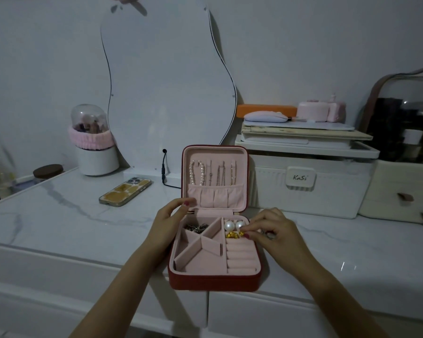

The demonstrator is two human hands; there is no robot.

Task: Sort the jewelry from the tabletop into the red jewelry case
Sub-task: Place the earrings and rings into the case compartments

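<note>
Reaching in from the lower right, the right hand (274, 234) hovers over the right rim of the red jewelry case (214, 280), fingers curled, thumb and forefinger pinching a small gold earring (241, 233) at the upper end of the ring rolls (241, 258). More gold pieces (230, 235) lie just left of the fingertips, below two pearl earrings (234, 225). The left hand (170, 219) comes from the lower left, its curled fingers gripping the case's left wall by the hinge. The case sits open on the marble tabletop (71, 215), its lid (215, 178) upright and facing the person, pearl strand (197, 172) and chains (221, 173) hanging down it. Silver jewelry (195, 228) fills the upper-left compartment. A phone (125, 192) lies well left.
</note>
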